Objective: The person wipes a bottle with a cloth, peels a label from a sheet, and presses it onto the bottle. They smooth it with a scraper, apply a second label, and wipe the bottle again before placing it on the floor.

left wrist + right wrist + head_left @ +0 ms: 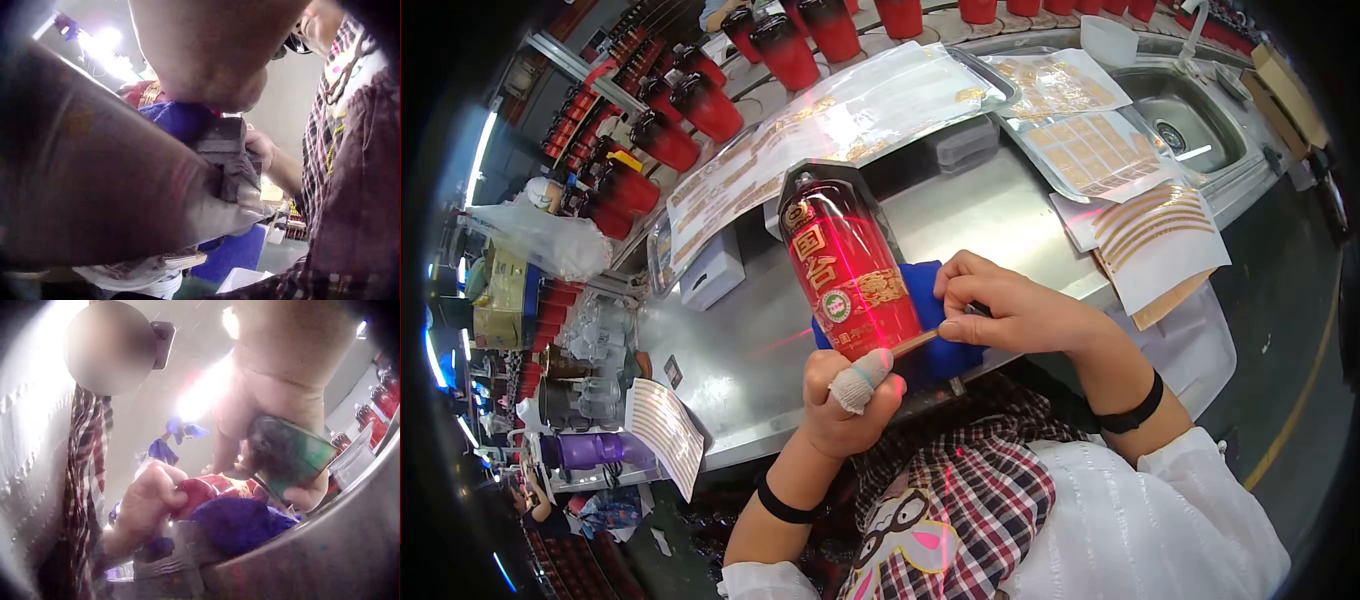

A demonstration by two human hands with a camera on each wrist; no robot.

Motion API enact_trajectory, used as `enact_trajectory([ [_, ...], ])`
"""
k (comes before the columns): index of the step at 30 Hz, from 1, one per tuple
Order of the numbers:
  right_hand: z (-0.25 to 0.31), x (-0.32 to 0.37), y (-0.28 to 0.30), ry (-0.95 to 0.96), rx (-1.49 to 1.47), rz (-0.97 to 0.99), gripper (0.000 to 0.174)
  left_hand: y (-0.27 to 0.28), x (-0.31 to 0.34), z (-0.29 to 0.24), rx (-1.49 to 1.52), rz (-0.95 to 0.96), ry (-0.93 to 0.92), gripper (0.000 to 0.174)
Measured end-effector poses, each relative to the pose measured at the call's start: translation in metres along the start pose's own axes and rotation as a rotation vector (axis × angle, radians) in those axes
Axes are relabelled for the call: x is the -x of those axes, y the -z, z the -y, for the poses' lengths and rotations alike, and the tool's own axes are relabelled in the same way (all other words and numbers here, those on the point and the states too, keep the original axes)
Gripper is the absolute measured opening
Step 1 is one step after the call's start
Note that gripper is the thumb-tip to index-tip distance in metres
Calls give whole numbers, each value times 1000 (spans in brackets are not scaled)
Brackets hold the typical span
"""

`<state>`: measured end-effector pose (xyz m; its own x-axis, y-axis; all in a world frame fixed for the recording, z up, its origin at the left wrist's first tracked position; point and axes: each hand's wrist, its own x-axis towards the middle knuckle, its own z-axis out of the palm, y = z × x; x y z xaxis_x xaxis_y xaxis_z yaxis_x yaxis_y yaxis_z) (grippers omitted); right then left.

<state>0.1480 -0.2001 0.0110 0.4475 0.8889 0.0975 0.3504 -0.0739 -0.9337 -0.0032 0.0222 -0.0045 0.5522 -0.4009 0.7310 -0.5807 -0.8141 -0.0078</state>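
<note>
Head view. We see the fingers of the right hand pressed together, pinching a thin wooden stick. The far end of the stick touches the red bottle near its base, below the gold label. The left hand grips the base end of the bottle, the end nearest the person. Its fingers curl round the glass from beneath, and its thumb, wrapped in pale tape, lies on top, close to the tip of the stick.

The bottle lies tilted with its neck pointing away from the person. It rests on a blue pad at the near edge of the steel table. Each wrist carries a black band.

To the right of the bottle, sticker sheets with gold strips lie on the table, and a sink is set in beyond them. Other bottles, also red, stand in rows along the far side.

Right wrist view. From below the table edge we see the bottle on the pad, with the left hand closed round its end.
</note>
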Motion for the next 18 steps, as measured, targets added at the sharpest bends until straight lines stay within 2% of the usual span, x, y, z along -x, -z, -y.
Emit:
enact_trajectory([
  [3,1,-2,1,-15,12,21,29,0,-8,-2,-103,42,-47,28],
  [6,1,-3,1,-18,-5,27,29,3,-15,1,-60,91,-83,28],
  [8,0,-2,1,-11,-8,23,27,-4,7,-2,10,29,72,27],
  [10,-1,-2,0,-2,5,25,26,-6,10,-2,29,1,104,28],
  [12,0,-2,0,-40,-14,29,26,-2,3,-3,-17,-1,25,28],
  [15,3,-4,1,-53,-10,55,26,6,-18,-3,-87,117,-50,30],
  [18,4,-4,1,-58,-7,57,27,4,-19,1,-78,113,-108,33],
])
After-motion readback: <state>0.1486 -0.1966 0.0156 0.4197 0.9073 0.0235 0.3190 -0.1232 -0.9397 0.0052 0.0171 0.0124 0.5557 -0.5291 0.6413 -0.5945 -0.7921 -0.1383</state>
